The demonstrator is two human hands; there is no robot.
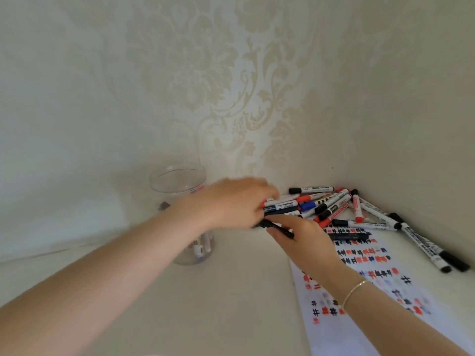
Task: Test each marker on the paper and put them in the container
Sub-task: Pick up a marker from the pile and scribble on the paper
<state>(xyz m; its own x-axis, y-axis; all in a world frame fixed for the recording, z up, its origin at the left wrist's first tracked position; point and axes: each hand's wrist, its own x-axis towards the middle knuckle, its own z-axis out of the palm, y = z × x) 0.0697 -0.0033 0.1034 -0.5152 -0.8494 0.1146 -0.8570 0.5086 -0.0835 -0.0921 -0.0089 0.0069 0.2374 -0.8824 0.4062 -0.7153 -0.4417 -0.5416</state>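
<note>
Right hand [305, 242] fingers grasp slim black marker [279, 228]; left hand [231, 201] blurred, grip unclear; clear cylindrical container [177, 181].

A cream wall [231, 86] with a raised floral damask pattern fills the upper part of the frame, its ornament strongest at the centre and fading towards the plainer upper left. A pale, off-white table surface [231, 304] spreads across the lower half. A thin gold bracelet [356, 290] shows at lower right.
</note>
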